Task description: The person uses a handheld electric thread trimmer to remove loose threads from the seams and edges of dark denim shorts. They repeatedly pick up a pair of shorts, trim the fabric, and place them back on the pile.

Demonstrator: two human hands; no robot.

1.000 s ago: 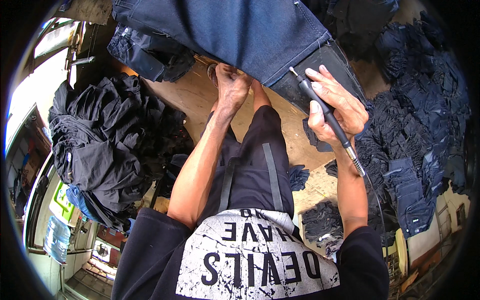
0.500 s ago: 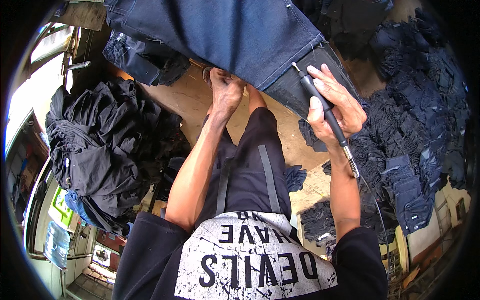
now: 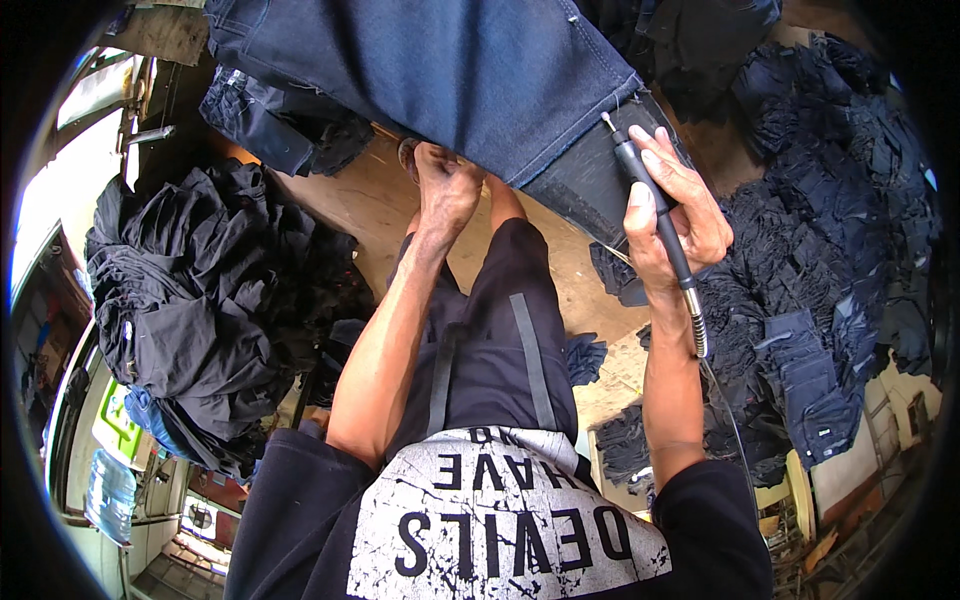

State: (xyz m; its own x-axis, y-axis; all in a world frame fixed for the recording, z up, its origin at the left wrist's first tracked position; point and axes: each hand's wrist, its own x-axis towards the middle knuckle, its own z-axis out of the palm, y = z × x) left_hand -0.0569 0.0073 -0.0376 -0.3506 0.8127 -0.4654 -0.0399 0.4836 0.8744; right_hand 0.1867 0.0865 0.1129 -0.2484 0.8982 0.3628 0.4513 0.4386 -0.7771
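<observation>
Dark blue denim trousers point(image 3: 430, 70) stretch across the top of the view, one leg pulled over a black board point(image 3: 590, 185) whose end shows past the hem. In my right hand point(image 3: 685, 215) is a black pen-shaped rotary handpiece point(image 3: 655, 200), gripped between thumb and fingers. Its small pale tip points up and left, just past the hem, over the bare board end. A sprung cable trails down from its rear. My left hand point(image 3: 447, 190) is closed at the lower edge of the trousers. Its fingertips are hidden, and a round rim point(image 3: 408, 158) shows beside it.
A large heap of black garments point(image 3: 210, 290) stands at the left. Dark blue garments point(image 3: 800, 270) lie piled along the right, with more denim point(image 3: 265, 115) at upper left. The cable point(image 3: 735, 410) hangs beside my right forearm. Brown floor point(image 3: 600, 300) shows near my legs.
The handpiece has moved slightly right and up, its tip passing from the hem to over the board end. The left hand stays at the trousers' lower edge. The view has shifted slightly.
</observation>
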